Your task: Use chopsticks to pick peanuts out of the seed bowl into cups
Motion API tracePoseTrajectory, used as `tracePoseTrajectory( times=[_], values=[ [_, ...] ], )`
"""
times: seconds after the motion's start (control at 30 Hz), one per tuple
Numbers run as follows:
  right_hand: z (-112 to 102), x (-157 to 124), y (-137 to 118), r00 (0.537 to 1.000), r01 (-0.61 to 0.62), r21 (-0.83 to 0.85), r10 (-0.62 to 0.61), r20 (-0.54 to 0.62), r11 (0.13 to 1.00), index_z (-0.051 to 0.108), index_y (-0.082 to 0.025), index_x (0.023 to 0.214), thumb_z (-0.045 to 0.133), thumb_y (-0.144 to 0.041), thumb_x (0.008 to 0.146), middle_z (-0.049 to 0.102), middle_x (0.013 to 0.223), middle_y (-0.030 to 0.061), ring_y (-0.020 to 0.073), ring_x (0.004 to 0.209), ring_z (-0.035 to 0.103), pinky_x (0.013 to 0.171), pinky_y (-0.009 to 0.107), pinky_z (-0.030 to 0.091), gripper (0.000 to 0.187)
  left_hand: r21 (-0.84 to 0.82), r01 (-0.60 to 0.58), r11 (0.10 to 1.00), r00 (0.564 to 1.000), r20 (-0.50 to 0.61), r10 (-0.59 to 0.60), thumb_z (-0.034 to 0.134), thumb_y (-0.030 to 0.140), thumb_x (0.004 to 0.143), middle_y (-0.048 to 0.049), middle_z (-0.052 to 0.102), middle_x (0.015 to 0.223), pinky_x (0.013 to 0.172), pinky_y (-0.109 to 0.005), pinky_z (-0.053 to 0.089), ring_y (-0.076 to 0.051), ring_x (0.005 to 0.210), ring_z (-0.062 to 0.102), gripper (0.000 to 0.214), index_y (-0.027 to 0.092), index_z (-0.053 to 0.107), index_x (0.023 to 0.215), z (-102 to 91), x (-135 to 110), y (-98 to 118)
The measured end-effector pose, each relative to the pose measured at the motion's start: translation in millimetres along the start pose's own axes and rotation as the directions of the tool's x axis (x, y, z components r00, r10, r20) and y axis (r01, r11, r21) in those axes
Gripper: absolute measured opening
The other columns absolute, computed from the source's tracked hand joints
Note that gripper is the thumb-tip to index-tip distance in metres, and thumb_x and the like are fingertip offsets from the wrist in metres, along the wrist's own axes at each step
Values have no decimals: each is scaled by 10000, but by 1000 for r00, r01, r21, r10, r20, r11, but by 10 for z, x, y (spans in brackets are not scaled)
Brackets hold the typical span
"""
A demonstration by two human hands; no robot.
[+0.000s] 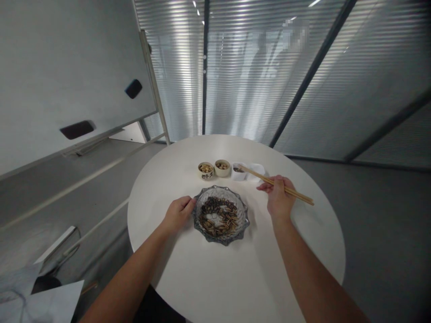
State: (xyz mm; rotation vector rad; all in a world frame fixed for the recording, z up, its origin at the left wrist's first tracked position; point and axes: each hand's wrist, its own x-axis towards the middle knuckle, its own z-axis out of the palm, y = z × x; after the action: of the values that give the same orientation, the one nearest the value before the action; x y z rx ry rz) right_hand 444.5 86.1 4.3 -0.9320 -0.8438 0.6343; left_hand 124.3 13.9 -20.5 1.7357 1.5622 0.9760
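My left hand (pixel 180 212) grips the left rim of a scalloped glass bowl (pixel 241 211). Dark seeds (pixel 232 219), some of them striped, lie inside around a bare patch of glass. In my right hand (pixel 280 195) is a pair of wooden chopsticks (pixel 296 194), pointing left and away from me. Their tips reach a small white cup (pixel 238 176) with dark bits in it; whether they pinch anything is too small to tell. Beside that cup is another white container (pixel 257 169), partly hidden by the chopsticks. Two small round cups, a lettered one (pixel 206 175) and a plain one (pixel 222 172), hold pale pieces.
Everything stands on a round white table (pixel 222 278). A whiteboard on a metal frame (pixel 156 85) rises at the left, and a ribbed glass partition (pixel 235 89) lies behind the table. Papers (pixel 59 303) are at the lower left.
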Motion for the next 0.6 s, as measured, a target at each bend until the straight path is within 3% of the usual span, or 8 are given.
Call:
tracePoseTrajectory(
  times=[0.13,0.23,0.3,0.4,0.6],
  values=[
    [8,-68,-143,999,5,108,-9,38,994,635,-176,747,707,-494,868,629,574,-42,121,407,603,424,282,584,347,12,2,1000,1000,2,-2,448,536,963,29,438,621,586,-263,303,-132,629,415,471,201,449,632,-8,-2,9],
    [-15,-171,-290,980,-63,138,35,197,988,656,-168,705,722,-532,847,661,595,-5,135,369,591,347,278,534,396,13,4,1000,1000,-1,-4,446,535,964,27,446,621,585,-263,304,-132,627,421,471,200,459,634,-14,-7,30],
    [-49,-254,-381,932,-138,111,91,351,984,670,-165,694,741,-563,822,674,597,16,143,350,586,319,270,501,424,11,6,1000,1000,-5,-6,450,533,961,26,448,620,583,-263,304,-133,627,421,469,199,464,631,-15,-10,42],
    [-110,-372,-455,825,-249,6,209,526,969,683,-165,682,792,-598,760,676,577,29,148,336,574,315,270,482,453,7,12,1000,1000,-10,-12,455,535,957,23,450,619,578,-263,305,-135,626,421,468,200,473,631,-14,-12,49],
    [-130,-482,-413,691,-259,-190,319,649,947,687,-166,703,769,-538,827,635,463,12,144,338,566,361,242,466,401,0,9,1000,1000,-8,-9,460,542,952,17,463,624,579,-262,321,-138,630,429,472,199,482,629,-21,-12,45]
  ],
)
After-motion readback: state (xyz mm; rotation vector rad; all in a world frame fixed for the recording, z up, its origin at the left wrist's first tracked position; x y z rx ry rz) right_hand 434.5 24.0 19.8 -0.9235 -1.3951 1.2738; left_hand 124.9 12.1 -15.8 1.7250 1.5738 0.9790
